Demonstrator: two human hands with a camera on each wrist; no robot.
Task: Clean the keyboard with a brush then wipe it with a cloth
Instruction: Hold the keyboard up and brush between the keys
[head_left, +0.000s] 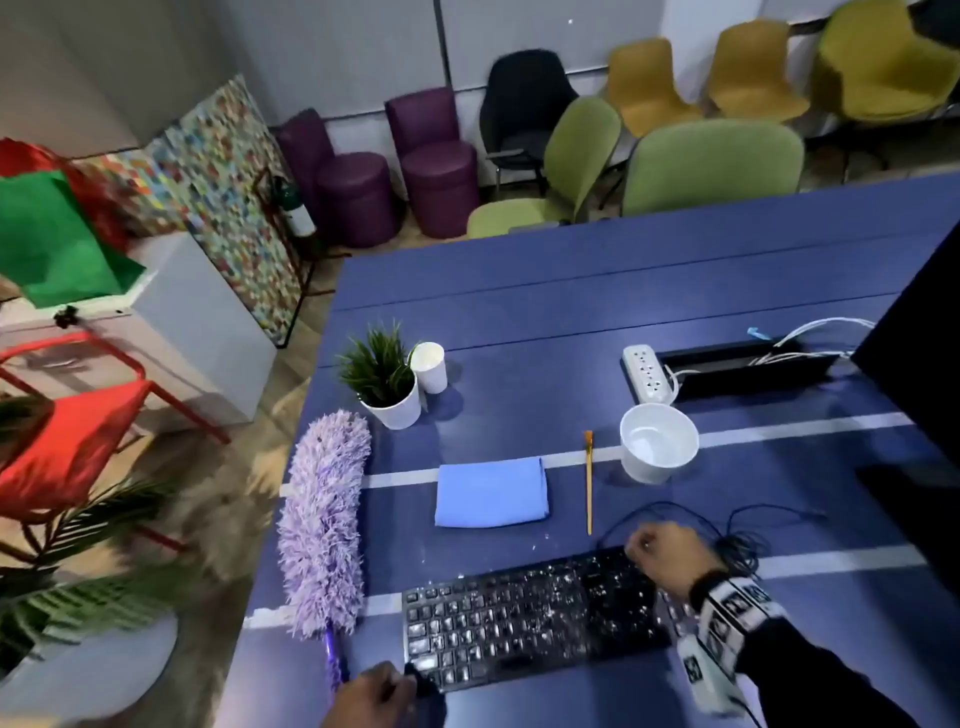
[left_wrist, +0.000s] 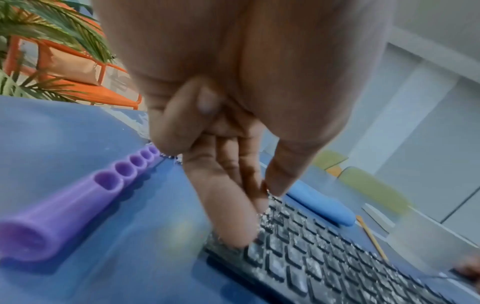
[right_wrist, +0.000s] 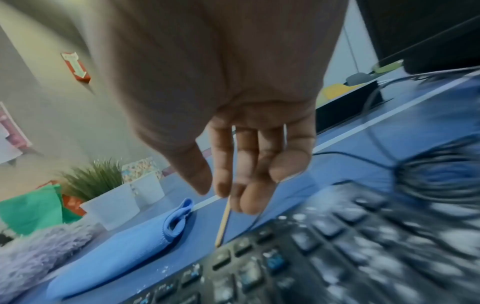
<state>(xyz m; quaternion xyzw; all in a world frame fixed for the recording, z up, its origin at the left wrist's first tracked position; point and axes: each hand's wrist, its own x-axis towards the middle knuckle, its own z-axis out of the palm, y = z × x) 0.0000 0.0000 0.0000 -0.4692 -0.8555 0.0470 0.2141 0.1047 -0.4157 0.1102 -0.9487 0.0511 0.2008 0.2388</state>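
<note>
Currently: brush (head_left: 588, 480) flat on table (head_left: 519, 322), long axis fore-aft, handle end toward keyboard (head_left: 524, 618). Right hand (head_left: 670, 558) nearest, just right of handle, loosely curled, holding nothing. Left hand (head_left: 371, 696) fingers straight at keyboard's left corner. Cloth (head_left: 491, 492) left of brush.

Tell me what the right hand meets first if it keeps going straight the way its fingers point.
Probably the thin wooden brush. The right hand hovers over the keyboard's far edge, fingers aimed away and slightly left toward the brush handle on the blue table. Depth is unclear; the cable lies close.
</note>
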